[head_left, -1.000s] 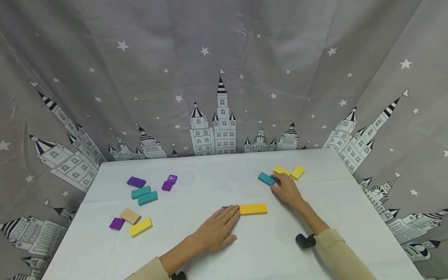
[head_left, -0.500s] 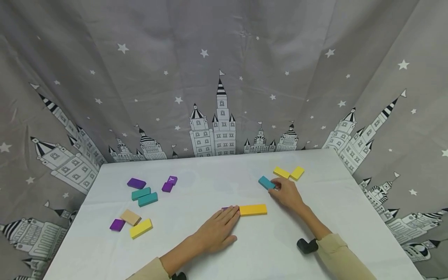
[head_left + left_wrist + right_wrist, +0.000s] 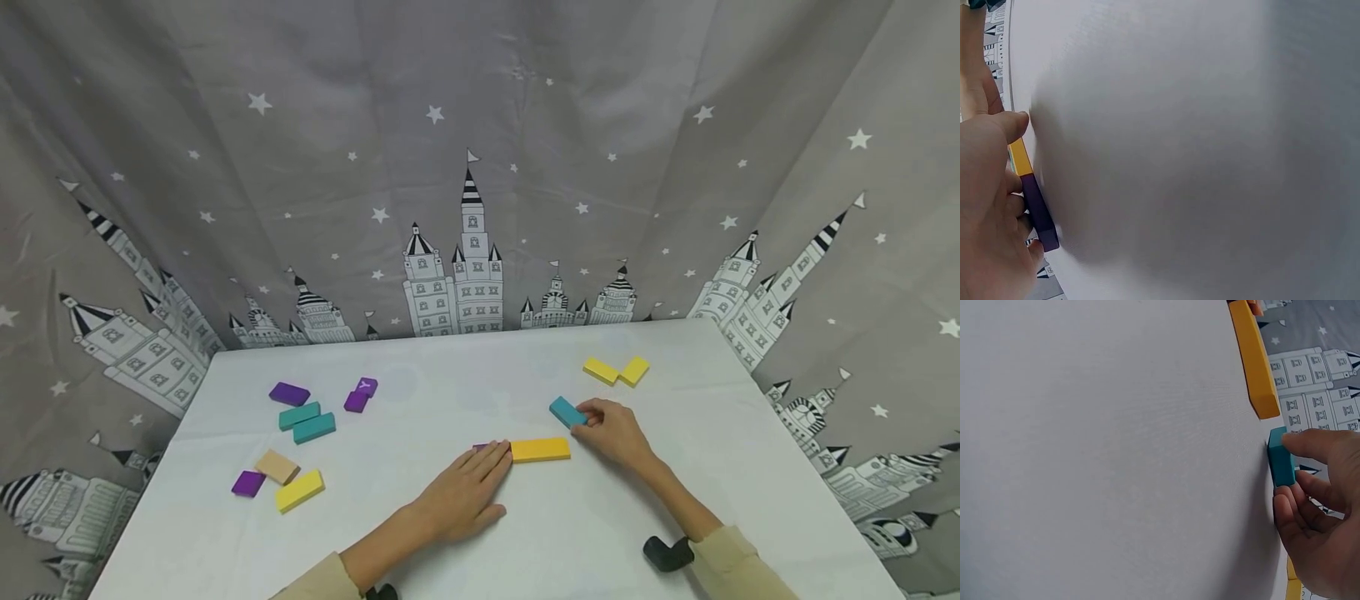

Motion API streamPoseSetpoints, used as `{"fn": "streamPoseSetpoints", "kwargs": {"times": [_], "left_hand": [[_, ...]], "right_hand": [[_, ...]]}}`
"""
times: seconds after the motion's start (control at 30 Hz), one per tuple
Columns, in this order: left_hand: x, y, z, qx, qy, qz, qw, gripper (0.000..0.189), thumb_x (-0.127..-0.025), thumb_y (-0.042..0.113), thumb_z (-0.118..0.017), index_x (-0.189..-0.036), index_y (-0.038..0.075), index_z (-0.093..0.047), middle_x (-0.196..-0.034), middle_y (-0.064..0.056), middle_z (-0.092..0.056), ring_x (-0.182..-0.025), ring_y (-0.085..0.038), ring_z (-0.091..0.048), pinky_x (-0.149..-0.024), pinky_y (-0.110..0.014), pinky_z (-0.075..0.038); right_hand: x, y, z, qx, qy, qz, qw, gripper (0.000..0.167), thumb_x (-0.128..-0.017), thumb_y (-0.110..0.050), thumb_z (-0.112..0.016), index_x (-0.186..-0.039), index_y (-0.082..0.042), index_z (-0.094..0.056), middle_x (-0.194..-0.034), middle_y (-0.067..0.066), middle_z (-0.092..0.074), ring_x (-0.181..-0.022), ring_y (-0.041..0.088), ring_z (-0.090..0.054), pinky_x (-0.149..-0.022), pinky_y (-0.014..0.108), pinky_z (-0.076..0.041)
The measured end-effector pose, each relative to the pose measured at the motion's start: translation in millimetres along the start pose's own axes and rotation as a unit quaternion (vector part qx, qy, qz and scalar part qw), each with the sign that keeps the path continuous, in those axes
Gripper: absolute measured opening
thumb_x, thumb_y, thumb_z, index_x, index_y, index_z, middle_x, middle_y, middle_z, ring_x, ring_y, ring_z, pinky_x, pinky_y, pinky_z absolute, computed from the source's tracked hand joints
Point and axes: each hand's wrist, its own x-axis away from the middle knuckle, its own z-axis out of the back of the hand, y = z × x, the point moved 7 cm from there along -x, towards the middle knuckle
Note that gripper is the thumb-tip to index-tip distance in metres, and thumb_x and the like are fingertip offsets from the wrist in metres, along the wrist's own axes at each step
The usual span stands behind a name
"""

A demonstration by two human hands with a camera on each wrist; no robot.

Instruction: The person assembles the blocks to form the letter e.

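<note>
My left hand (image 3: 465, 492) lies with straight fingers over a purple block (image 3: 1038, 209), which is mostly covered in the head view. End to end with the purple block lies an orange-yellow block (image 3: 540, 450), forming a straight row on the table. To the right and a bit behind this row, my right hand (image 3: 615, 433) pinches a teal block (image 3: 567, 412) between thumb and fingers. In the right wrist view the teal block (image 3: 1281, 459) is close to the end of the orange-yellow block (image 3: 1254, 359), with a small gap between.
Two yellow blocks (image 3: 602, 371) lie at the back right of the white table (image 3: 420, 375). On the left are purple blocks (image 3: 289, 393), two teal blocks (image 3: 313, 428), a tan block (image 3: 277, 467) and a yellow block (image 3: 300, 491). A grey patterned curtain (image 3: 337, 83) hangs behind.
My right hand has drawn the teal block toward the front, away from the two yellow blocks, and turned it slightly. My left hand stays in place on the purple block.
</note>
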Motion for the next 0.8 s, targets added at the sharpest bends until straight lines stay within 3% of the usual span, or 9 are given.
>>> {"fn": "streamPoseSetpoints", "kwargs": {"times": [0.5,0.8], "left_hand": [[1.5,2.4,5.9,-0.004,0.01,-0.01,0.9999,0.07,-0.103,0.044,-0.048,-0.155,0.0,-0.028,-0.162,-0.015,-0.023,-0.148,-0.028,-0.022,-0.117,-0.044,-0.025],[0.7,2.3,6.6,0.0,0.0,-0.004,1.0,0.07,-0.104,0.042,-0.048,-0.155,0.0,-0.028,-0.162,-0.014,-0.023,-0.149,-0.027,-0.021,-0.117,-0.043,-0.024]], "right_hand": [[3.7,-4.1,-5.1,-0.006,-0.044,-0.033,0.9985,0.033,-0.081,-0.016,-0.083,-0.107,-0.001,-0.068,-0.087,0.001,-0.062,-0.079,0.016,-0.055,-0.071,0.028,-0.05],[3.1,-1.6,-4.7,-0.043,-0.084,-0.004,0.9955,0.033,-0.085,-0.013,-0.079,-0.113,0.001,-0.068,-0.09,0.0,-0.063,-0.083,0.016,-0.056,-0.074,0.027,-0.05]]}}
